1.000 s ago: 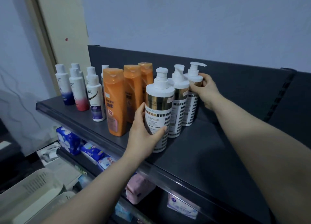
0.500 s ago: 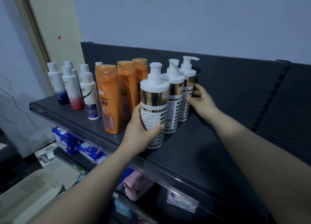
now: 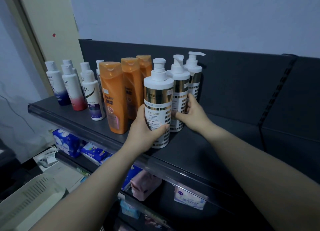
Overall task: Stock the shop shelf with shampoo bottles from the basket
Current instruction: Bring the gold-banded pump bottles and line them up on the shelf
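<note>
Two hands are at work, one bottle each. The left hand [image 3: 145,128] wraps fingers and thumb round the lower body of the front pump bottle [image 3: 158,99], which seems to stand upright on the shelf [image 3: 199,152], close to its front lip. The right hand [image 3: 192,113], just beyond it and to its right, curls round the middle pump bottle [image 3: 179,85], with its fingers on the near side and its thumb behind. Past that thumb stands the rear pump bottle [image 3: 194,74]; I cannot tell whether the thumb touches it.

From where I stand, the stocking looks well along. The three pump bottles form a file running back from the left hand. Three orange bottles [image 3: 112,95] are lined up just to that hand's left, and a cluster of small white bottles [image 3: 72,88] sits farther left again. What the hands do now reads as squaring up the file, not placing something new. To the right of the right hand the shelf runs on dark and bare, so there is room for more.

The basket [image 3: 29,201] sits low, down and left of the left forearm. Its inside is hidden, so I cannot say how many bottles are left.

The nearest orange bottle crowds the left knuckles, and the front pump bottle sits near enough to the lip to tip off. Soft packs [image 3: 65,142] fill the lower shelf beneath both arms.
</note>
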A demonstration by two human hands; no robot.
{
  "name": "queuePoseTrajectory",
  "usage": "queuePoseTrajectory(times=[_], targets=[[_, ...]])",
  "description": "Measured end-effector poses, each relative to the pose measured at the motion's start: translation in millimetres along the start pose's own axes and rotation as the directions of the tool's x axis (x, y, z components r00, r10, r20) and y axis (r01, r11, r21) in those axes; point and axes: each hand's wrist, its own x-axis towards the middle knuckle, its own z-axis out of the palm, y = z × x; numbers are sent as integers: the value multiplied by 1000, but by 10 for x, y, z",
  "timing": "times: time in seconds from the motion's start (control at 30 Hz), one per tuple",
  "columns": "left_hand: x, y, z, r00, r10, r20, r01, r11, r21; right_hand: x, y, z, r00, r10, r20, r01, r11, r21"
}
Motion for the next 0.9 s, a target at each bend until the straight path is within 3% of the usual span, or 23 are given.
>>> queuePoseTrajectory(times=[0.13, 0.2, 0.27, 0.3, 0.47, 0.77, 0.9], targets=[[-4, -20, -21, 1000, -5, -6, 5, 1000, -8, -41, -11, 5, 1000, 1, 11, -2, 1000, 24], [-9, -32, -31, 1000, -12, -6, 11, 1000, -17, -64, 13, -64, 991, -22, -133, 20, 1000, -17], [-17, -39, -33, 1000, -14, -7, 14, 1000, -23, -19, 74, -181, 931, -46, -363, 18, 996, -82], [-19, -42, -26, 1000, -14, -8, 14, 1000, -27, 31, 108, -232, 910, -29, -413, -9, 996, -89], [-20, -72, -5, 1000, -16, -7, 15, 999, -52, 345, 190, -286, 969, 159, -191, -157, 987, 25], [-52, -67, -34, 1000, -3, 21, 5, 997, -80, 201, 147, -261, 963, 179, -204, -174, 984, 40], [-150, 36, -61, 989, 133, -68, -132, 991, 13, -316, -120, -272, 964, 126, -232, -145, 987, -67]])
